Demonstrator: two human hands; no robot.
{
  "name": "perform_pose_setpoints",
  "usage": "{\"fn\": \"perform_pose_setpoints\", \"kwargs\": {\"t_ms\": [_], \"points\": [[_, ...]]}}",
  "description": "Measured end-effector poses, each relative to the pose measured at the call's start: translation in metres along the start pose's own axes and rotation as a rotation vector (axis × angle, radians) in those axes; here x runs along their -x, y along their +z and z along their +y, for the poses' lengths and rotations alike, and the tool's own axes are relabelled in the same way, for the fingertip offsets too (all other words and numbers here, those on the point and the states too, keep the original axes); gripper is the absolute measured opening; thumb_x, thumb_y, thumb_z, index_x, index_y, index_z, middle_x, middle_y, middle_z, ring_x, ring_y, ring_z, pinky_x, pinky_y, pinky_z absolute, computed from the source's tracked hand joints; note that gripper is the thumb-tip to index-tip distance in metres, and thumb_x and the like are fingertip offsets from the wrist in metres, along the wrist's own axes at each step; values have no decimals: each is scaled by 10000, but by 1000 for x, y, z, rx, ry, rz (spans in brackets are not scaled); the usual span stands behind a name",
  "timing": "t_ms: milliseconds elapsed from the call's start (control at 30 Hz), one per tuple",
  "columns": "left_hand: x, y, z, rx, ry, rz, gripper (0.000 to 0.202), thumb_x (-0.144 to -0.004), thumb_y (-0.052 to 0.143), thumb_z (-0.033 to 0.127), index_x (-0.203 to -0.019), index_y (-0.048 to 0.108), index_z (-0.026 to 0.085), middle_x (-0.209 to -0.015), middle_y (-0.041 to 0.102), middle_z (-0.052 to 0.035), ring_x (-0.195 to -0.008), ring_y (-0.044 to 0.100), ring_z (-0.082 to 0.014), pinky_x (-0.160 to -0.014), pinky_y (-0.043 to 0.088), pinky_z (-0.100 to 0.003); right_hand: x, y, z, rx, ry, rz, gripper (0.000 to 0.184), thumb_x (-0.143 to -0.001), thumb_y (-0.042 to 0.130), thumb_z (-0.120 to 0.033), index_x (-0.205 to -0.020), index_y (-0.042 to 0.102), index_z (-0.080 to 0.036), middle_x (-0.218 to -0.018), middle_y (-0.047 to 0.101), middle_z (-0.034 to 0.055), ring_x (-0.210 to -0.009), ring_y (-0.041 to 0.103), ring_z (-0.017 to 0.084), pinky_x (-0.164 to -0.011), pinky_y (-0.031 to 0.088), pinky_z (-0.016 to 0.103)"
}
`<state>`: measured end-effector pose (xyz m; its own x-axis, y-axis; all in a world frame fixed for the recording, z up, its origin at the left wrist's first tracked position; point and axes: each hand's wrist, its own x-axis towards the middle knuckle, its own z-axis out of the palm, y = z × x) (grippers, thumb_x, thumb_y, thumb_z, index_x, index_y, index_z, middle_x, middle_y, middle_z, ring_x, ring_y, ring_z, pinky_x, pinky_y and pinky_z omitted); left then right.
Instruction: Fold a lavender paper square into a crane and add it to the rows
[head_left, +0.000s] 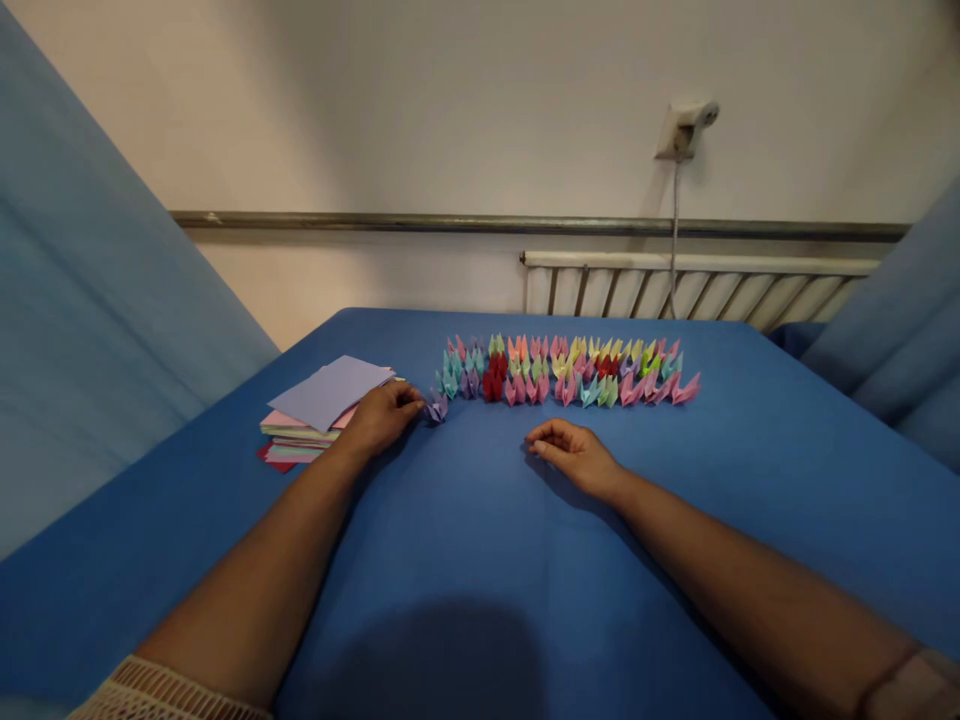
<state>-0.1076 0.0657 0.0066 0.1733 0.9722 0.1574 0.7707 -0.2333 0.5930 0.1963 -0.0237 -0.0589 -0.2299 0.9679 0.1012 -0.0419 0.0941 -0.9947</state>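
My left hand is closed, its thumb and fingertips pinching the edge of a small purple origami crane low over the blue cloth. This crane sits at the front left end of several rows of folded paper cranes in pink, red, green, yellow and blue. Beside my left wrist lies a stack of coloured square paper, with a lilac sheet on top, skewed to one side. In front of the rows, my right hand rests on the cloth, fingers loosely curled, thumb apart and nothing held.
A blue cloth covers the table. Light blue curtains hang at both sides. Behind the table are a wall, a metal rail, a radiator and a socket with a plugged-in cord.
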Motion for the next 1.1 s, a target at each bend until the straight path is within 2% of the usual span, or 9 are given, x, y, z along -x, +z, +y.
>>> {"fn": "perform_pose_setpoints", "kwargs": {"t_ms": [200, 400, 600, 1100], "points": [[0, 3, 2, -75, 26, -33, 175, -736, 541, 334, -737, 641, 190, -699, 631, -7, -680, 576, -186, -637, 425, -281, 2, 1, 1, 3, -14, 2, 229, -745, 696, -383, -873, 645, -199, -847, 653, 28, -809, 598, 159, -806, 468, 349], [-2, 5, -2, -126, 57, -40, 175, -760, 525, 301, -777, 661, 192, -766, 650, -28, -762, 590, -199, -691, 437, -287, 4, 1, 1, 41, -6, -4, 243, -743, 691, -397, -879, 649, -200, -840, 660, 27, -800, 608, 164, -793, 473, 347], [-5, 5, -8, -146, 82, -52, 178, -773, 523, 322, -779, 651, 199, -770, 636, -32, -763, 580, -198, -700, 432, -292, 3, -1, 1, 66, -12, -20, 199, -761, 680, -366, -879, 651, -208, -824, 662, 21, -787, 606, 158, -784, 486, 342], [-3, 5, -3, -147, 87, -68, 186, -782, 521, 336, -787, 657, 209, -781, 649, -30, -793, 593, -211, -718, 436, -298, 4, 2, -1, 75, -12, -15, 219, -748, 672, -387, -872, 643, -209, -842, 653, 21, -802, 604, 164, -789, 473, 338]]}}
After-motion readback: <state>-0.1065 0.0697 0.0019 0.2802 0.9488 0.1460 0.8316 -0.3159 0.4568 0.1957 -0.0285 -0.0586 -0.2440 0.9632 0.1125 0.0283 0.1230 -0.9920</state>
